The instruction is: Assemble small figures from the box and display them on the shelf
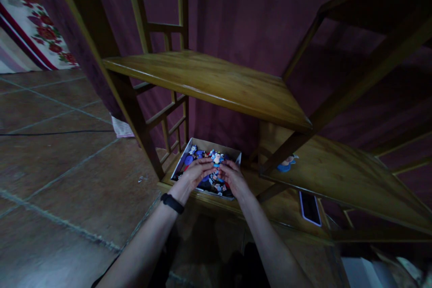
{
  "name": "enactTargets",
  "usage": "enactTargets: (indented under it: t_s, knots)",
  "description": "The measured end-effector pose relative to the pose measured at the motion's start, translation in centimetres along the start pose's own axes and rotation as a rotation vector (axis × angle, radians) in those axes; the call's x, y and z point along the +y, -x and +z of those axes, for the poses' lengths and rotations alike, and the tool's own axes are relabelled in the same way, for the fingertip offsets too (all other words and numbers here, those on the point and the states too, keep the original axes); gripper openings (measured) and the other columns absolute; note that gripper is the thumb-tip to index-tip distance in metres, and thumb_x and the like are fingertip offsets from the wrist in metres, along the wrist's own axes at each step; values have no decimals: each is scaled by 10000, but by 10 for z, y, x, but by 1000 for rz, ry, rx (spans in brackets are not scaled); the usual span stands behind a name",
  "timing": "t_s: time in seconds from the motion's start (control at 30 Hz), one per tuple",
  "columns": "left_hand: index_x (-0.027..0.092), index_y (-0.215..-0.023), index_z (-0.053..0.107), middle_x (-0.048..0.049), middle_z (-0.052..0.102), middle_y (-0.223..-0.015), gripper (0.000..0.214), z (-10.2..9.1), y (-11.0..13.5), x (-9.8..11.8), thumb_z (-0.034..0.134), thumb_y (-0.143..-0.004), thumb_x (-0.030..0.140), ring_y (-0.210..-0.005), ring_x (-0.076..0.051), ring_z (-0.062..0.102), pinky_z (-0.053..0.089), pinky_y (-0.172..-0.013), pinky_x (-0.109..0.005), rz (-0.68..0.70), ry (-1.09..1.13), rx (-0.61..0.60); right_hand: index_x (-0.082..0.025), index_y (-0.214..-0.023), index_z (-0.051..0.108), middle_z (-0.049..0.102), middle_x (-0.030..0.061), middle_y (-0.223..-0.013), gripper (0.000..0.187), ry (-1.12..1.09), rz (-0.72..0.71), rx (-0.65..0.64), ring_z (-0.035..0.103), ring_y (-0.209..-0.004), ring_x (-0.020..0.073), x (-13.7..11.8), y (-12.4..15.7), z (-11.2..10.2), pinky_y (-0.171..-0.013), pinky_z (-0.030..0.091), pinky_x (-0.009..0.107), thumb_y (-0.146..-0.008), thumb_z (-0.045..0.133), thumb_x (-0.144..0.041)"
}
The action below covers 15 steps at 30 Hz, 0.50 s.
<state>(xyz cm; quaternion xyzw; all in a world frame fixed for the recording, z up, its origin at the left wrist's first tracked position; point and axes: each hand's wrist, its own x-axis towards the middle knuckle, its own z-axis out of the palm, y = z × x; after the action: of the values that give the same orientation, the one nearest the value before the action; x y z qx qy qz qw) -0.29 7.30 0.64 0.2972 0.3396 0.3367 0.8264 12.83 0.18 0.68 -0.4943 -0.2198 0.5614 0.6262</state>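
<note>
A shallow white box (pixel 236 155) full of several small colourful figure-shaped pieces sits on the lowest shelf of a wooden rack. Both my hands reach into it. My left hand (pixel 197 172), with a black band on the wrist, and my right hand (pixel 232 177) meet over the middle of the box, fingers curled together around a small blue and white figure piece (pixel 216 158). Which hand carries it I cannot make out. Another blue figure piece (pixel 287 162) lies alone on the shelf to the right.
A wooden shelf board (pixel 209 78) juts out just above the box, and a second board (pixel 344 175) lies lower right. A phone (pixel 309 208) rests on the bottom shelf right of the box. Tiled floor (pixel 67 166) spreads left, crossed by a black cable (pixel 50 133).
</note>
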Motion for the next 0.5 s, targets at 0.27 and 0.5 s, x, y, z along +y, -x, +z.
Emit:
enactTargets:
  t_s: [0.27, 0.5]
  knots:
    - [87, -867, 622, -72, 691, -743, 249, 2, 2, 1, 677, -653, -29, -682, -141, 675, 558, -696, -224, -12, 4, -15, -195, -836, 565, 630, -29, -658, 324, 20, -39, -31, 555, -556, 82, -1, 1, 0, -541, 475, 203, -607, 735, -349]
    - [99, -836, 627, -46, 691, -706, 268, 2, 3, 2, 707, -614, -29, -654, -123, 670, 546, -644, -179, -30, -17, -73, -201, -865, 578, 640, -23, -688, 318, 110, -61, -17, 566, -581, 89, 0, 1, 0, -562, 472, 207, -630, 701, -377]
